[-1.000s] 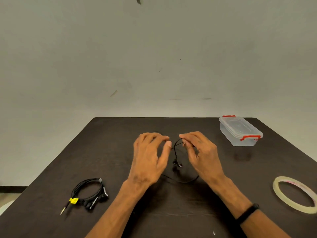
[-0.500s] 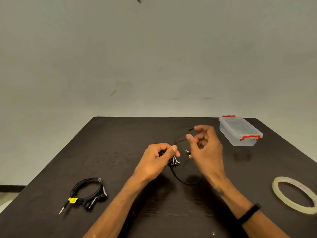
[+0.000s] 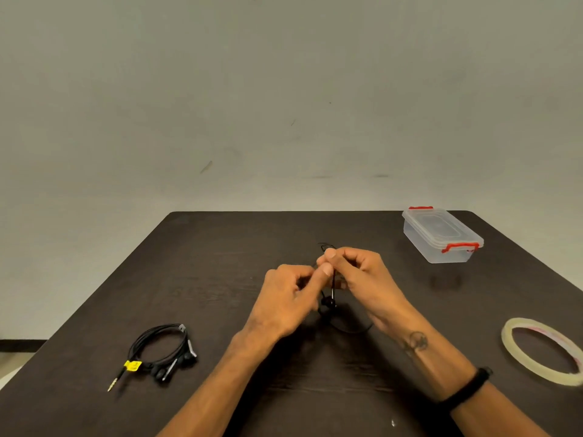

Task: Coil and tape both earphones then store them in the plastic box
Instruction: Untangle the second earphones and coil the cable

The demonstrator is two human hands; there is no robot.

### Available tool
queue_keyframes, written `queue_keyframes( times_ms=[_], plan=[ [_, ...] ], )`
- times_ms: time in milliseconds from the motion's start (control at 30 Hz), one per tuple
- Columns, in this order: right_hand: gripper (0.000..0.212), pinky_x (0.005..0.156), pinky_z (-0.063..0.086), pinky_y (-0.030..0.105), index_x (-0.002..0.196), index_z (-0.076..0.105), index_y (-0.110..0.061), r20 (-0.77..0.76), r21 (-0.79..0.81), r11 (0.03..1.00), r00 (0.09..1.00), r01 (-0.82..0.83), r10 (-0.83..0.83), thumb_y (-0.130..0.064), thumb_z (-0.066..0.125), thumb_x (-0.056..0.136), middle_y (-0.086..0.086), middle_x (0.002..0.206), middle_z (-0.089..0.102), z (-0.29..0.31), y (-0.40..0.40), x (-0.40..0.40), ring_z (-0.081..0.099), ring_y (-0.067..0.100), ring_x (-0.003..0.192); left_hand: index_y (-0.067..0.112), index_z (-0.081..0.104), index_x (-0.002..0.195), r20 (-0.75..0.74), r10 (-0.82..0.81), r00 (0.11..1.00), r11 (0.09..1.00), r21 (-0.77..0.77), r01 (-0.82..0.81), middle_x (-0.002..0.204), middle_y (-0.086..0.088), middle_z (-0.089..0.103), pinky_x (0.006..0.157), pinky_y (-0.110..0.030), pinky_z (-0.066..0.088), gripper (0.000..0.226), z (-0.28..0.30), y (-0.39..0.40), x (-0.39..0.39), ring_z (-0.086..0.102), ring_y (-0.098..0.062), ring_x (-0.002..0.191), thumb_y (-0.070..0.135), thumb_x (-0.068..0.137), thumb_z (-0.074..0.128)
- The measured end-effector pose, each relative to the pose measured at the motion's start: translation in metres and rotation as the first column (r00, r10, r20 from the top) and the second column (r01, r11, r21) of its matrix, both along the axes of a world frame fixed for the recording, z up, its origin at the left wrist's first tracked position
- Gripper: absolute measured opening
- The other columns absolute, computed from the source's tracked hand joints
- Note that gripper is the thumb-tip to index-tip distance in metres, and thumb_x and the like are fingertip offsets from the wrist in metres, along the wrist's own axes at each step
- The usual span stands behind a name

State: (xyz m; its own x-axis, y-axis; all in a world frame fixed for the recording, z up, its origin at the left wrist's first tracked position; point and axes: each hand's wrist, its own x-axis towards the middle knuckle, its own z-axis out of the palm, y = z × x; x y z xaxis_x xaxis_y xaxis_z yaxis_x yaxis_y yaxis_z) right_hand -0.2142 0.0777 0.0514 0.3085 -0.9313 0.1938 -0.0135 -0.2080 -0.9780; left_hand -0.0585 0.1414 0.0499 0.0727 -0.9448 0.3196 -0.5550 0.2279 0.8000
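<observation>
At the middle of the dark table [image 3: 220, 263], my left hand [image 3: 285, 299] and my right hand [image 3: 362, 275] meet, both pinching the thin black cable of an earphone [image 3: 329, 299]. Its earbuds hang below my fingertips, a small loop pokes out above them, and a slack loop trails on the table under my right wrist. A second black earphone [image 3: 161, 351] lies coiled at the front left, bound with yellow tape, its jack pointing toward me. The clear plastic box [image 3: 441, 234] with red clips stands closed at the back right.
A roll of clear tape [image 3: 542, 354] lies flat at the right edge of the table. A plain wall rises behind the table's far edge. A black band is on my right wrist.
My hands came together: the right dropped from its raised position toward the left, and both thumbs now pinch the cable at one spot, with the earbuds hanging lower.
</observation>
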Motion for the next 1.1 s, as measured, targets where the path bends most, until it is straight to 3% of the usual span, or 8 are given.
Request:
queue_keyframes(
  times_ms=[133, 233, 267, 367, 500, 767, 967, 1100],
  plan=[
    [0.03, 0.078, 0.054, 0.035, 0.092, 0.077, -0.008, 0.109, 0.037, 0.998, 0.993, 0.049, -0.053, -0.028, 0.059, 0.106, 0.006, 0.084, 0.071, 0.007, -0.006, -0.005, 0.063, 0.018, 0.078, 0.021, 0.071, 0.112, -0.338, 0.307, 0.89, 0.949, 0.177, -0.26, 0.049, -0.003, 0.064, 0.041, -0.017, 0.035, 0.031, 0.004, -0.007, 0.018, 0.044, -0.006, 0.035, 0.038, 0.11, 0.045],
    [0.028, 0.074, 0.058, 0.035, 0.1, 0.068, -0.001, 0.29, 0.128, 0.986, 0.955, -0.103, 0.062, -0.022, 0.051, 0.109, 0.012, 0.081, 0.069, 0.013, -0.002, -0.008, 0.065, 0.023, 0.074, 0.022, 0.053, 0.126, -0.816, 0.377, 0.438, 0.914, 0.251, -0.319, 0.052, 0.0, 0.064, 0.036, -0.021, 0.033, 0.018, 0.013, -0.01, 0.033, 0.039, -0.008, 0.034, 0.03, 0.11, 0.048],
    [0.028, 0.074, 0.059, 0.035, 0.101, 0.066, 0.0, 0.309, 0.144, 0.978, 0.946, -0.151, 0.1, -0.021, 0.05, 0.109, 0.013, 0.081, 0.069, 0.014, 0.0, -0.008, 0.065, 0.024, 0.073, 0.023, 0.05, 0.132, -0.819, 0.38, 0.43, 0.883, 0.182, -0.432, 0.055, 0.0, 0.066, 0.039, -0.022, 0.039, 0.024, 0.015, -0.008, 0.034, 0.046, -0.009, 0.037, 0.03, 0.11, 0.049],
    [0.025, 0.068, 0.056, 0.034, 0.101, 0.064, -0.001, 0.29, 0.211, 0.933, 0.93, -0.293, 0.226, -0.021, 0.051, 0.109, 0.012, 0.076, 0.063, 0.014, 0.007, -0.004, 0.059, 0.021, 0.066, 0.029, 0.042, 0.148, -0.519, 0.44, 0.732, 0.711, -0.296, -0.638, 0.094, 0.003, 0.073, 0.07, -0.034, 0.058, 0.041, 0.016, 0.002, 0.029, 0.071, -0.015, 0.08, 0.036, 0.109, 0.051],
    [0.024, 0.055, 0.043, 0.026, 0.097, 0.063, -0.006, 0.4, 0.292, 0.806, 0.831, -0.515, 0.386, -0.022, 0.049, 0.108, 0.003, 0.066, 0.047, 0.012, 0.019, 0.006, 0.042, 0.012, 0.055, 0.025, 0.056, 0.144, -0.122, 0.131, 0.984, 0.879, -0.444, -0.172, 0.142, 0.009, 0.06, 0.111, -0.029, 0.046, 0.036, 0.007, -0.004, 0.014, 0.05, -0.009, 0.139, 0.032, 0.11, 0.047],
    [0.033, 0.045, 0.024, 0.02, 0.088, 0.059, -0.013, 0.615, 0.285, 0.583, 0.612, -0.76, 0.497, -0.03, 0.042, 0.111, -0.009, 0.052, 0.032, 0.022, 0.017, -0.003, 0.018, 0.006, 0.043, 0.018, 0.071, 0.072, -0.236, -0.09, 0.968, 0.991, -0.122, 0.062, 0.05, 0.003, 0.054, 0.055, -0.032, 0.045, 0.068, 0.004, -0.005, 0.014, 0.052, -0.013, 0.049, 0.059, 0.107, 0.029],
    [0.033, 0.049, 0.04, 0.023, 0.082, 0.054, -0.014, 0.463, 0.299, 0.688, 0.731, -0.662, 0.501, -0.03, 0.045, 0.109, -0.006, 0.052, 0.042, 0.03, 0.04, -0.028, 0.037, 0.005, 0.039, 0.015, 0.035, 0.047, -0.089, 0.256, 0.963, 0.911, -0.31, -0.271, 0.041, 0.004, 0.034, 0.052, -0.027, 0.036, 0.074, 0.014, -0.01, 0.041, 0.036, -0.012, 0.041, 0.064, 0.095, 0.062],
    [0.034, 0.087, 0.056, 0.044, 0.081, 0.051, -0.013, 0.461, 0.333, 0.622, 0.698, -0.708, 0.548, -0.03, 0.044, 0.109, 0.003, 0.059, 0.054, 0.009, 0.079, -0.038, 0.057, 0.018, 0.051, 0.013, 0.034, 0.045, 0.029, 0.36, 0.933, 0.875, -0.358, -0.326, 0.039, 0.002, 0.034, 0.054, -0.036, 0.041, 0.079, 0.041, -0.028, 0.037, 0.039, -0.02, 0.038, 0.068, 0.097, 0.055]
  ],
)
